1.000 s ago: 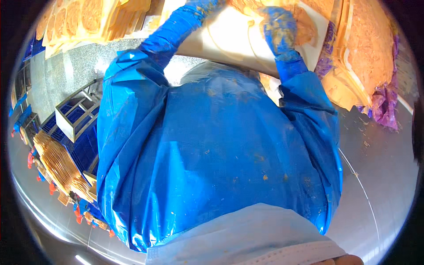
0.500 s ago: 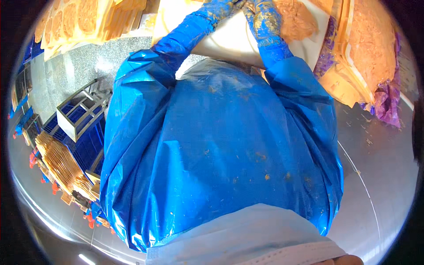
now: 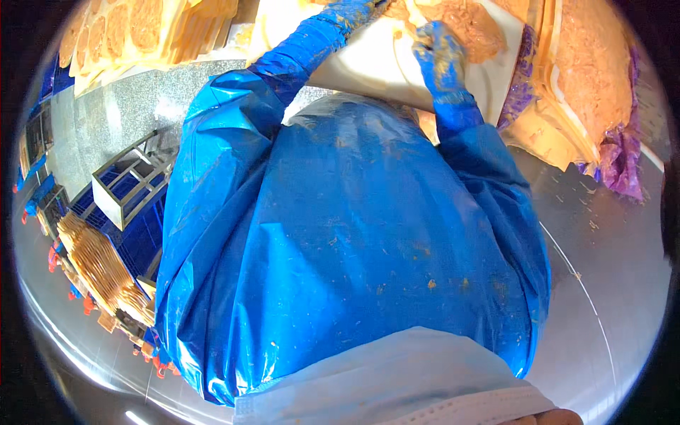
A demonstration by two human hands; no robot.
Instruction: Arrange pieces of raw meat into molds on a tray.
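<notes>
- A food-processing workroom, factory-like in its scale
- Just beyond the right hand [image 3: 440, 58], a mound of pinkish paste [image 3: 473, 34], much like minced meat, on a white board [image 3: 386, 71]
- Farther right of that hand, a broad slab of similar paste [image 3: 595, 71] with purple plastic film [image 3: 623, 166] at its edge
- Left of the left hand [image 3: 358, 14], stacked yellow moulds [image 3: 188, 35] with paste-filled ovals, beside a shiny metal worktop [image 3: 138, 106]
- Well apart from that hand, lower left, a metal frame [image 3: 110, 202], blue crates [image 3: 134, 234] and stacked tan trays [image 3: 106, 262]
- Nearer the body than both hands, a blue plastic gown [image 3: 368, 234] and a white face mask [image 3: 382, 375]
</notes>
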